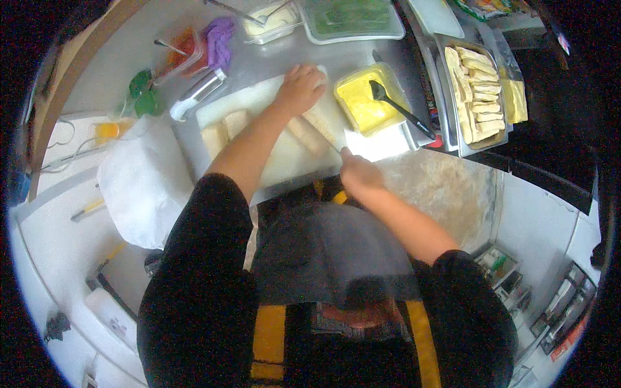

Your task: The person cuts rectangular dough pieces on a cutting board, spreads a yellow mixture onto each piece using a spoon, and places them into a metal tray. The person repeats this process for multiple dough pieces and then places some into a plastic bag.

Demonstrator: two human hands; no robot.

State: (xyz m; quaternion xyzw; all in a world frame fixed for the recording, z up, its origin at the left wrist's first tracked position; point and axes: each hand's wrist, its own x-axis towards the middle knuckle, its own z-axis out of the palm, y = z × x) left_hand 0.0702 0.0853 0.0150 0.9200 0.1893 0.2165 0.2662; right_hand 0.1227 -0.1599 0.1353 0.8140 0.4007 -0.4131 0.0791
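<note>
On a white cutting board (267,169) lie several long pale pieces that look like bread. My left hand (302,89) rests at the far end of one elongated bread piece (308,137), its fingers partly hidden. My right hand (360,174) is closed around what looks like a knife (333,145), with the thin blade running along that piece's right edge. A strip of bread (318,121) lies on the blade's other side. Two shorter pieces, one of them bread (236,122), sit left of my left forearm. Right of the board stands a plastic tub of yellow spread (359,102) holding a black spoon (402,110).
A metal tray (463,149) of stacked bread strips stands at the right. Behind the board are a large lidded container (351,19), a tub of white food (271,24) and a purple cloth (219,43). A white plastic bag (145,184) hangs at the left counter edge.
</note>
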